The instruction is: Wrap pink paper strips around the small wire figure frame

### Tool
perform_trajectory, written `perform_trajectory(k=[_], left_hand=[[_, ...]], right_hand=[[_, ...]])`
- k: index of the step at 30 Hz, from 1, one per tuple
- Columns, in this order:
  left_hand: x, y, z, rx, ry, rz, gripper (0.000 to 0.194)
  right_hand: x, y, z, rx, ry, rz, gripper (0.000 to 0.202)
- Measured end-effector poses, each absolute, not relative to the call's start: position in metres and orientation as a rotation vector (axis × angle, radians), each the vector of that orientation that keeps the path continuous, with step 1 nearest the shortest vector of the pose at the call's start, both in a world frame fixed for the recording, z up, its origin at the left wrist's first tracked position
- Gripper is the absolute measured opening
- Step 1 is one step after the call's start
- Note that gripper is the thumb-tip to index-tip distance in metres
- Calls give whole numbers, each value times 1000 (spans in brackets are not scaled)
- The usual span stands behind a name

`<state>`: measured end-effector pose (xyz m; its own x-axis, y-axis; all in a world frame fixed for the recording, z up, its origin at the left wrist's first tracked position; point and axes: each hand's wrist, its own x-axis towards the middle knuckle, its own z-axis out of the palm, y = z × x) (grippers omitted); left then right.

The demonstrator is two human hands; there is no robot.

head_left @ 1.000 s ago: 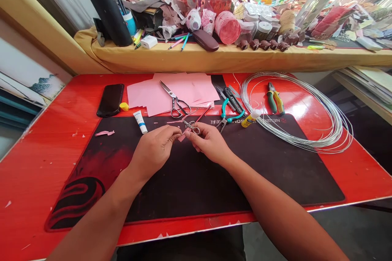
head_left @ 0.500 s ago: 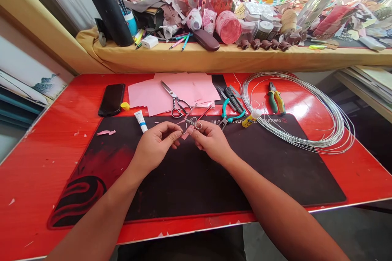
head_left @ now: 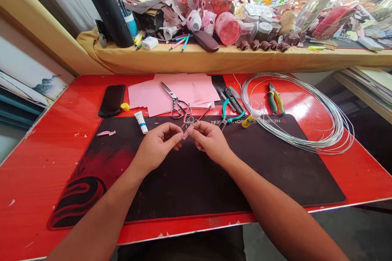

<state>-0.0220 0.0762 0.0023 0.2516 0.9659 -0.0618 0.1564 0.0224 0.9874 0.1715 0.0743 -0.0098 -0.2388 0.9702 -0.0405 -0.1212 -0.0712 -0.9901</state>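
Right hand point(head_left: 211, 138) pinches a looped wire piece point(head_left: 196, 123) between thumb and fingers; the left hand point(head_left: 157, 144) meets it from the other side, thumb and forefinger together, though whether they grip wire or the pink strip point(head_left: 186, 113) among the loops is too small to tell. The wire piece sits above the black mat point(head_left: 199, 183), close to its far edge and about midway along.

Pale lettering runs along that far edge, Latin capitals and Chinese characters, partly covered by the glue bottle point(head_left: 250, 119) and cyan pliers point(head_left: 224, 109), so it cannot be read whole. Red swirls form an emblem point(head_left: 80, 202) at the mat's near left corner. Print on the white tube point(head_left: 141, 122), just beyond the left hand, is too small to read.

Past the hands, scissors point(head_left: 174, 98) lie on pink sheets point(head_left: 141, 97) toward the far edge of the red surface point(head_left: 27, 159), with a utility knife point(head_left: 233, 98) to their right. A phone point(head_left: 112, 100) and a yellow cap point(head_left: 125, 107) lie near the far left corner. Toward the far right corner, a wire coil point(head_left: 335, 124) surrounds green-and-yellow pliers point(head_left: 275, 100) and overlaps the mat.
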Motion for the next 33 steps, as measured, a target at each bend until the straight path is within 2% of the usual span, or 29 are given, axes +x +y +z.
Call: perform_trajectory(k=[9,17,33], left_hand=[[-17,76,4,1226,1090,783,48],[-13,74,3,1262,1081,786,39],[-8,71,-2,1215,1083,853,40]], right_hand=[[173,75,-8,-1063,-1207,1481,38],[172,74,-8,-1063,-1171,1476,37],[171,74,-12,-1067,-1152,1510,39]])
